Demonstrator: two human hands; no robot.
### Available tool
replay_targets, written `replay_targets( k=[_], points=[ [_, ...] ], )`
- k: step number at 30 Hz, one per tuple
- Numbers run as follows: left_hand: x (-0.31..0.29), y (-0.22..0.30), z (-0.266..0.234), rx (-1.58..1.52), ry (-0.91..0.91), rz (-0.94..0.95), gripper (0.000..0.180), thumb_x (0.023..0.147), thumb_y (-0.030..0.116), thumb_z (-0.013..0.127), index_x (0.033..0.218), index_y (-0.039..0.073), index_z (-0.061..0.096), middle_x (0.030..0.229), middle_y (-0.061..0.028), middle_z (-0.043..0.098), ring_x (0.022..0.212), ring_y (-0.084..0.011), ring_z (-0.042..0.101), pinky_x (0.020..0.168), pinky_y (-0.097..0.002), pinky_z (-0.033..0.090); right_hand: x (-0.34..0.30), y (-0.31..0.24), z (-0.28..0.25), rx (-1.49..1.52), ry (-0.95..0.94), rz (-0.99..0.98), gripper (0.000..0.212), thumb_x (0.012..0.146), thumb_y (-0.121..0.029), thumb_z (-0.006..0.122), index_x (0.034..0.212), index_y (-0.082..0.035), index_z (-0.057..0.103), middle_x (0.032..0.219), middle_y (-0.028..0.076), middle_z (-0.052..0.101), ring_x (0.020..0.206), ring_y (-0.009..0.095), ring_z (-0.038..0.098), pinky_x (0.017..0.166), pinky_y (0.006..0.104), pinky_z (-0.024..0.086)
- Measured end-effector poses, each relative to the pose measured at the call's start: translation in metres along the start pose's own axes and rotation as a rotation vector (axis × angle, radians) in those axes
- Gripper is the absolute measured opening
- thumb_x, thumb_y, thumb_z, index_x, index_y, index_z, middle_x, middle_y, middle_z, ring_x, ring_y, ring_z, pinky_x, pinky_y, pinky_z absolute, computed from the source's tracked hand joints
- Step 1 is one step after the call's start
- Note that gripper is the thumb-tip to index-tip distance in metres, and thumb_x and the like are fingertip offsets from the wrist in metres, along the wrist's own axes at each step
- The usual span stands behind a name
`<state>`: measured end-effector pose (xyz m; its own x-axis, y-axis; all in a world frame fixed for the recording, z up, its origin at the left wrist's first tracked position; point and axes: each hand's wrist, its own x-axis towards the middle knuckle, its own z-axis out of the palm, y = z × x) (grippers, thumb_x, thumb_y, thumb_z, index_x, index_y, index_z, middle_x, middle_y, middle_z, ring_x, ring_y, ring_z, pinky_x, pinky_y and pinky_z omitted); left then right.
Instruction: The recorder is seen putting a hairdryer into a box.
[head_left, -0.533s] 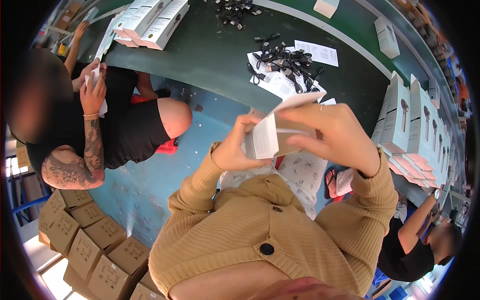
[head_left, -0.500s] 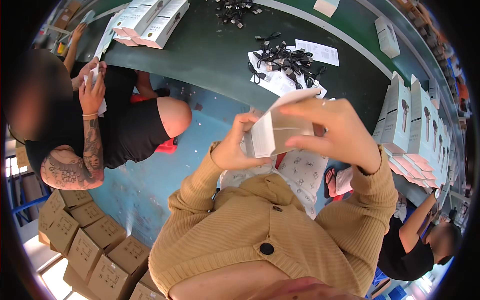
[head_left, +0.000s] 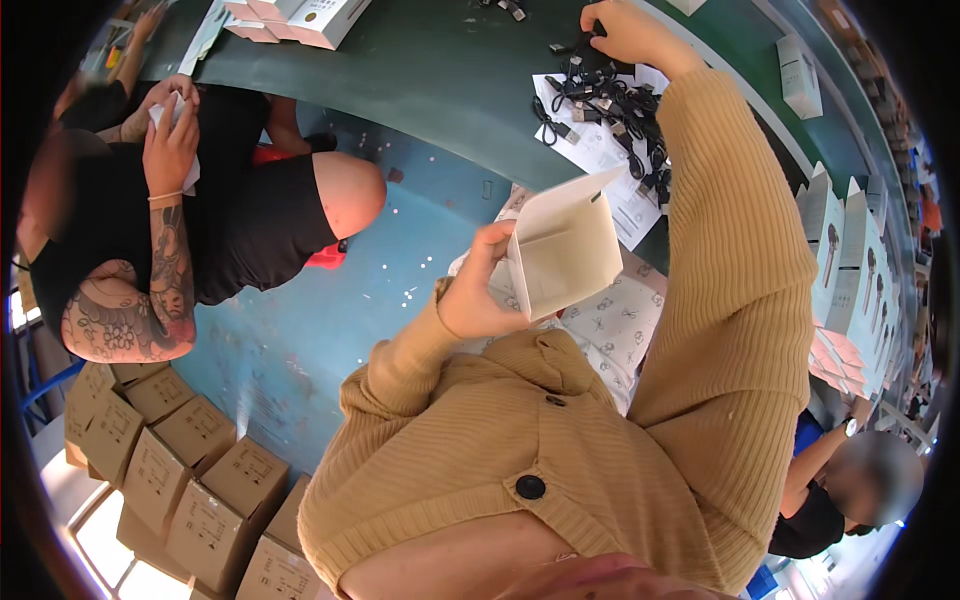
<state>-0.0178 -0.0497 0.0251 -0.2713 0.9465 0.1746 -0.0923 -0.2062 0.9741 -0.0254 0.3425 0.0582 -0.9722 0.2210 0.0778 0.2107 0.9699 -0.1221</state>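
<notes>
My left hand [head_left: 478,290] grips a small white carton [head_left: 568,262] by its side, thumb and fingers on the wall. The carton's top stands open with a flap raised, and its inside looks bare. Stretched out over the table, my right hand [head_left: 640,35] curls its thumb and forefinger round a black USB cable [head_left: 580,46] at the far edge of a pile. Several more black USB cables [head_left: 605,105] lie in that pile, on printed paper sheets [head_left: 585,160].
White printed boxes [head_left: 850,260] stand in rows at the right; others [head_left: 325,22] lie at the table's far left. A single white box [head_left: 799,75] stands beyond the cables. Co-workers sit at left and right. Brown cartons [head_left: 200,500] are stacked on the floor at lower left.
My right hand has left the carton and reached forward to the cable pile. The carton stays in my left hand, its opening now facing up. The view has shifted a little.
</notes>
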Motion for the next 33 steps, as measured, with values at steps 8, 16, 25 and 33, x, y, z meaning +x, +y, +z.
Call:
replay_targets(
  k=[8,16,25,33],
  points=[
    [-0.010,-0.011,0.010,-0.140,0.101,-0.105,0.089,0.066,0.007,0.080,0.134,0.003,0.023,0.129,-0.0129,0.045,0.121,-0.0234,0.045,0.102,-0.0373,0.033,-0.047,-0.058,-0.102,0.016,0.074,0.080,0.018,0.076,-0.007,0.060,0.092,0.000,0.065,0.081,0.021,0.065,0.078,0.036,0.063,0.069,0.0395,0.049],
    [0.004,-0.025,0.020,0.075,0.045,-0.015,0.093,0.064,0.009,0.082,0.135,0.004,0.023,0.128,-0.0144,0.046,0.118,-0.0240,0.048,0.097,-0.0366,0.038,-0.187,-0.189,-0.173,-0.004,0.173,-0.098,0.021,0.070,-0.001,0.067,0.091,-0.004,0.065,0.086,0.007,0.067,0.066,0.021,0.062,0.052,0.0293,0.045],
    [0.016,-0.011,0.052,0.012,-0.105,-0.068,0.097,0.062,0.006,0.083,0.136,0.005,0.021,0.130,-0.0136,0.044,0.116,-0.0237,0.049,0.096,-0.0372,0.041,-0.247,-0.189,-0.149,0.310,0.237,-0.045,0.056,0.058,-0.028,0.082,0.108,-0.010,0.063,0.114,0.013,0.058,0.063,0.022,0.053,0.054,0.0274,0.047],
    [0.076,0.035,0.135,-0.501,-0.127,-0.045,0.107,0.067,0.037,0.083,0.141,0.008,0.011,0.136,-0.0135,0.035,0.124,-0.0275,0.042,0.100,-0.0412,0.040,-0.302,-0.217,-0.098,0.183,0.522,0.428,0.072,0.060,-0.024,0.079,0.126,-0.017,0.052,0.128,0.025,0.046,0.102,0.037,0.057,0.071,0.0384,0.054]
  ],
)
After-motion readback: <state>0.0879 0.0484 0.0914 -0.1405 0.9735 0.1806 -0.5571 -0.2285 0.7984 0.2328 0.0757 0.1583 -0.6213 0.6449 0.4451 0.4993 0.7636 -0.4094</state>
